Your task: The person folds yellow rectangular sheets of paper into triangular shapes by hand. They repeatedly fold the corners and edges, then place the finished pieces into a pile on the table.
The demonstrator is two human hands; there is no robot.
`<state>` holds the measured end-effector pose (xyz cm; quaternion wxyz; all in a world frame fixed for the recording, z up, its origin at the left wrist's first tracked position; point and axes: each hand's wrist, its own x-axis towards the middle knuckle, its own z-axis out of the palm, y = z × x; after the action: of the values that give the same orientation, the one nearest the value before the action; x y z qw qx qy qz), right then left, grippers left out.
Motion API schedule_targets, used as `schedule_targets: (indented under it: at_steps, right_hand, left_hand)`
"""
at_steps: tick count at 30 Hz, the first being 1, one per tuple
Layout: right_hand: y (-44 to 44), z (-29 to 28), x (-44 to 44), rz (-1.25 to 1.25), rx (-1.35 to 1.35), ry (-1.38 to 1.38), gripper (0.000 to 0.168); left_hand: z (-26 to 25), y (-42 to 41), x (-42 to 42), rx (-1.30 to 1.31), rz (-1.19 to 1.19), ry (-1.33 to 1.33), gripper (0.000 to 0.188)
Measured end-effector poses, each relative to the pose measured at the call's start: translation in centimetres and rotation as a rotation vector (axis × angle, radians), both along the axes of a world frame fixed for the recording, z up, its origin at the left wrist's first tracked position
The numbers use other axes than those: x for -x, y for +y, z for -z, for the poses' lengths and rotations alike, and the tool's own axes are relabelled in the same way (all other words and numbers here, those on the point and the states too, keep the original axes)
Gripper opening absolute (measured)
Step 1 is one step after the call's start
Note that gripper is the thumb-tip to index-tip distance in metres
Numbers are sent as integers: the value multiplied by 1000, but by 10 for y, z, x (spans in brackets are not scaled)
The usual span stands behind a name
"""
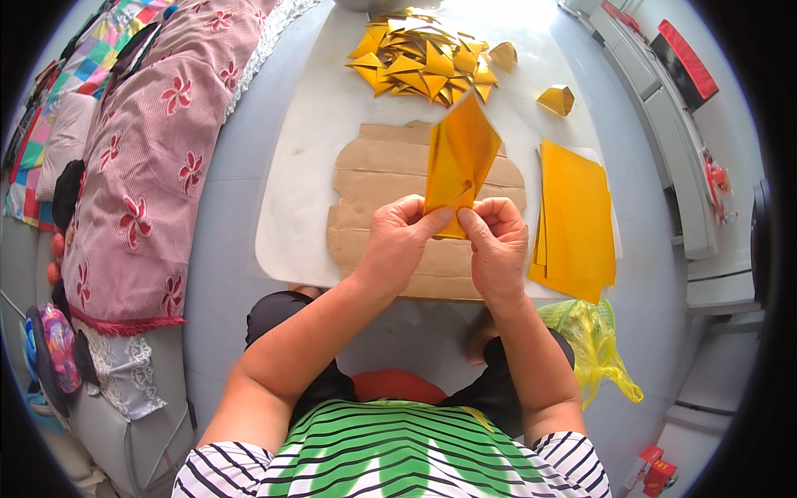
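Observation:
A partly folded sheet of shiny gold paper (462, 152) is upright between my two hands, its pointed end away from me. My left hand (401, 239) pinches its lower left edge between thumb and fingers. At the lower right edge, my right hand (498, 243) grips it the same way. Beneath it, a brown cardboard piece (380, 187) lies on the white table. Right of my hands is a stack of flat gold paper sheets (576, 218). Farther off lies a heap of folded gold paper pieces (429, 59), with a single folded piece (556, 100) to its right.
The low white table (292, 205) has rounded corners. A sofa with a pink flowered cover (149, 143) runs along the left. A yellow-green plastic bag (591, 348) is on the floor at the table's near right corner. Pale cabinets (675, 168) line the right side.

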<state>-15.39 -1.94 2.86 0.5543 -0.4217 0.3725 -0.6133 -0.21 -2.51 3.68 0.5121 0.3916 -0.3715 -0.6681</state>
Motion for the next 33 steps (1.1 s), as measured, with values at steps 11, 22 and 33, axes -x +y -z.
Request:
schedule_targets:
  at_steps: [11, 22, 33]
  right_hand:
    - [0, -5, 8, -108, -109, -113, 17]
    - [-1, -2, 8, -51, -64, -58, 19]
    - [1, -5, 4, -97, -102, -12, 16]
  left_hand:
    - [-1, 0, 8, 13, -34, 169, 19]
    - [-3, 5, 7, 62, 26, 11, 24]
    - [-4, 2, 7, 54, -49, 85, 19]
